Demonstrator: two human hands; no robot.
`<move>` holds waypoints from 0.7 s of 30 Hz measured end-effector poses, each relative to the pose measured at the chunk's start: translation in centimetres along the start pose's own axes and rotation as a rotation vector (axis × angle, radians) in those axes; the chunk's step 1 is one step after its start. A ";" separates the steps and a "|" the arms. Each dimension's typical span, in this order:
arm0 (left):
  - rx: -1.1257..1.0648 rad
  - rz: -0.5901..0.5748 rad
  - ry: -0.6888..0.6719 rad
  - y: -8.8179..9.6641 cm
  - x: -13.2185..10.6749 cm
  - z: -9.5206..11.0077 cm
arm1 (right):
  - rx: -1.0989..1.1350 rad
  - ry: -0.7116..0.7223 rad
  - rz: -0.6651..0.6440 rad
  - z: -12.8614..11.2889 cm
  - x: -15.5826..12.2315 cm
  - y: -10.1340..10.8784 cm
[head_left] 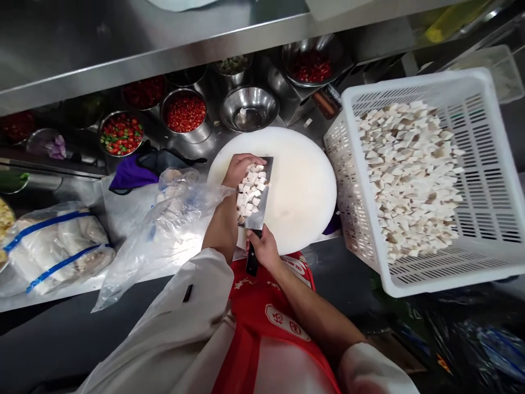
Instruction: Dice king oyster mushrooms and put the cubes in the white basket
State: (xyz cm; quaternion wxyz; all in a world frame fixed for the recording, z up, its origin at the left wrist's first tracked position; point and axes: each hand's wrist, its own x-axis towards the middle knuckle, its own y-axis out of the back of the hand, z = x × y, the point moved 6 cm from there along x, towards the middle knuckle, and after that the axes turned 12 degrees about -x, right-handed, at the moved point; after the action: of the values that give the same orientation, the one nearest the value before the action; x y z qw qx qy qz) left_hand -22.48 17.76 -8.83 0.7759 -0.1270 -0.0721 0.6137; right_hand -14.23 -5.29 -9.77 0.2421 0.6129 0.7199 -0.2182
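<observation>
My right hand [266, 247] grips the black handle of a cleaver [259, 220], whose wide blade lies flat over the round white cutting board [301, 189]. Diced white mushroom [251, 189], apparently king oyster, is heaped along the blade. At the blade's far end, my left hand [240, 169] is curled with its fingers together against the pieces, holding them on the steel. Part of the left palm is hidden. Right of the board, a white plastic basket [486, 164] holds a big heap of similar cut mushroom [414, 186].
Left of the board lie a clear plastic bag [164, 230] and a blue-banded bag of whole mushrooms [61, 241]. Behind stand a steel bowl [250, 106], chopped red chilies [185, 112] and mixed chilies [122, 133]. A purple cloth [133, 174] lies nearby. A steel shelf [164, 52] overhangs the back.
</observation>
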 end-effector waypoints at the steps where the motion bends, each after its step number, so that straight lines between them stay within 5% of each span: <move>1: 0.004 0.010 0.008 -0.2 0.2 0.0 | 0.008 0.008 -0.003 -0.3 -0.1 0.4; 5: 0.003 0.006 0.011 -2.8 1.9 1.0 | 0.036 0.054 0.021 -2.3 -1.0 3.3; 8: -0.070 -0.041 -0.053 -8.0 4.8 3.3 | 0.039 0.122 0.077 -4.9 -2.2 7.6; 12: -0.059 -0.197 -0.142 -20.2 10.4 5.7 | -0.035 0.221 0.267 -8.9 -4.7 16.4; 16: 0.006 -0.351 -0.164 -34.1 15.7 4.8 | -0.042 0.230 0.499 -10.8 -7.7 27.1; 19: 0.070 -0.510 -0.193 -42.6 16.2 3.2 | 0.031 0.169 0.608 -10.6 -9.2 34.4; 21: 0.204 -0.606 -0.249 -46.5 14.1 2.1 | 0.061 0.137 0.638 -10.2 -9.8 38.3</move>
State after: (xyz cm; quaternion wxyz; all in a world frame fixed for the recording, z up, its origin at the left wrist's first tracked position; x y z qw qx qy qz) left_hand 23.73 21.66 5.83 0.9169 0.0546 -0.1390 0.3700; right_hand 24.03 -0.80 3.58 0.2307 0.8277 0.4994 -0.1111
